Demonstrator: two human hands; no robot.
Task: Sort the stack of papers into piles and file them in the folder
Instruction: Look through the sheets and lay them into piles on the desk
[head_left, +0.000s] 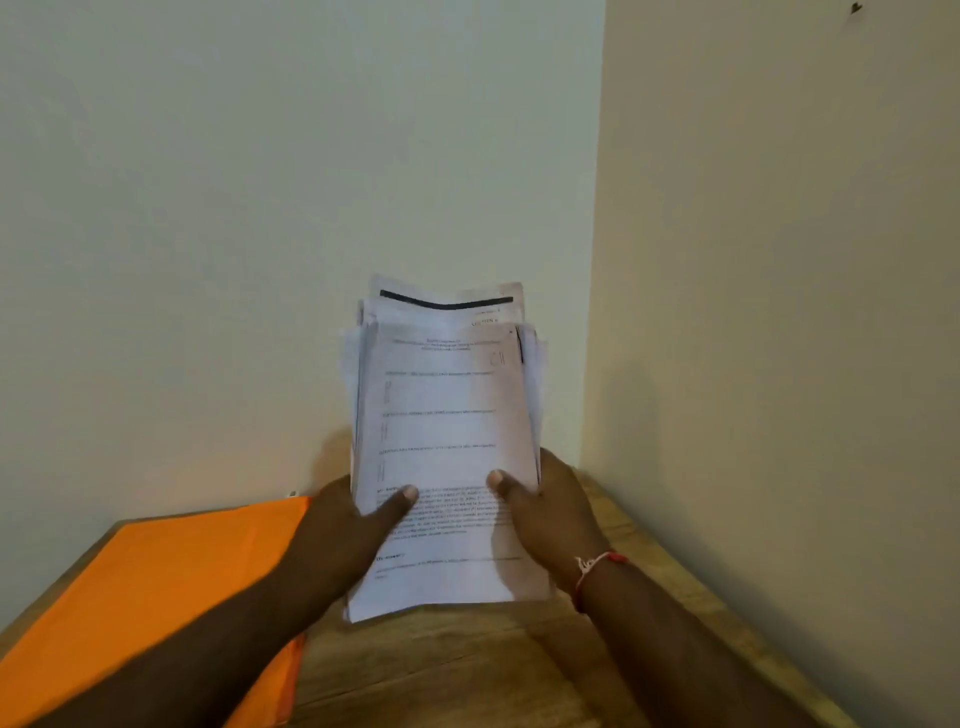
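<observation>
A thick stack of printed white papers stands nearly upright above the wooden table, its lower edge just over the tabletop. My left hand grips the stack's left side, thumb laid across the front sheet. On the right side my right hand holds it the same way, a red and white thread around the wrist. The sheets at the back stick up unevenly, one with a dark band along its top. An orange folder lies flat and closed on the table to the left, partly under my left forearm.
The wooden table fits into a corner between two plain pale walls, one straight ahead and one close on the right. The folder covers the table's left part; bare wood shows below the stack and to the right.
</observation>
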